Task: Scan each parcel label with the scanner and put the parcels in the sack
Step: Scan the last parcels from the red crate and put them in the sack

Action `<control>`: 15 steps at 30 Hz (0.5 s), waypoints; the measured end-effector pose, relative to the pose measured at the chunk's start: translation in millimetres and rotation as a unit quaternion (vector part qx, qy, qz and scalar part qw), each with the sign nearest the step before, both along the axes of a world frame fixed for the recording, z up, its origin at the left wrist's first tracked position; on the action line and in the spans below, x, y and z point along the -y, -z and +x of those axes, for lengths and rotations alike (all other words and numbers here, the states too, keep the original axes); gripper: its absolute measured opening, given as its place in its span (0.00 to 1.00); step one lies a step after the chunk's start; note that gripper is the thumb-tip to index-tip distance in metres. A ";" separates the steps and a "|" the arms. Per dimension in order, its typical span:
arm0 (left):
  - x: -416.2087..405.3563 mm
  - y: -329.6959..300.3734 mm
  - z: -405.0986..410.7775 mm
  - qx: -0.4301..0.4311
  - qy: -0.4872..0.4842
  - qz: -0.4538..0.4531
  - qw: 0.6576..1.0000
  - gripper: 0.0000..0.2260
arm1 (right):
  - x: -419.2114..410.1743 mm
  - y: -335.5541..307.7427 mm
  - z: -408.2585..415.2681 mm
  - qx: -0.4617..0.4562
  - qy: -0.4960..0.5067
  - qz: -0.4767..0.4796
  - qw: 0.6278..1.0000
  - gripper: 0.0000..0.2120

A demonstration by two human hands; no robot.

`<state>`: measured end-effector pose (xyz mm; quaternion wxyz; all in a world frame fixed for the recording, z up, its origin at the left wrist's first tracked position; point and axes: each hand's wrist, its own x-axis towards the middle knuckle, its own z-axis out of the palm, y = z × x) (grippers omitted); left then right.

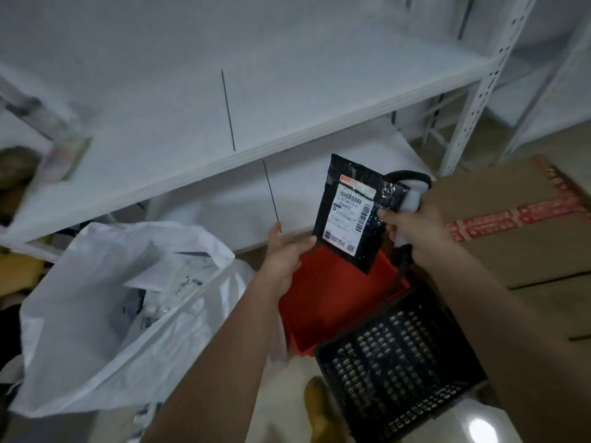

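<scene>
A: What do the hands hold?
B: The left hand [284, 251] pinches the parcel's [367, 251] lower corner; the right hand [412, 228] grips the scanner [412, 193] at its right edge.
A: And the parcel?
B: It stands upright between them over the red bin [335, 302]. It is glossy black, with its white label [350, 215] facing the person.

The white label [350, 215] on the black parcel [343, 167] carries barcodes and small print, too blurred to read. The red tape [518, 215] on the cardboard box [511, 254] is likewise illegible.

parcel [351, 212]: glossy black plastic, paper label | sack [105, 314]: white, seemingly woven plastic | crate [399, 359]: matt plastic
</scene>
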<state>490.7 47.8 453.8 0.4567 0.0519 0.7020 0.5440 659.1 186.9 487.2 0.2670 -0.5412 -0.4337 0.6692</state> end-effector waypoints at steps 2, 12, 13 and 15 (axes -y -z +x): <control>5.9 -21.5 -2.6 -0.040 0.030 -0.012 0.999 0.42 | 5.4 -18.0 1.7 0.000 -0.029 -0.003 1.000 0.09; 50.5 -77.8 -10.0 -0.013 0.071 0.037 0.997 0.15 | 33.4 -77.7 1.8 -0.027 -0.092 -0.024 0.995 0.12; 55.3 -81.6 -11.3 -0.009 0.040 0.036 0.998 0.14 | 36.0 -80.2 0.0 -0.030 -0.080 -0.032 0.996 0.15; 66.3 -86.2 -15.6 -0.009 -0.023 0.020 0.999 0.09 | 42.4 -87.8 -6.5 -0.048 -0.054 -0.065 0.995 0.21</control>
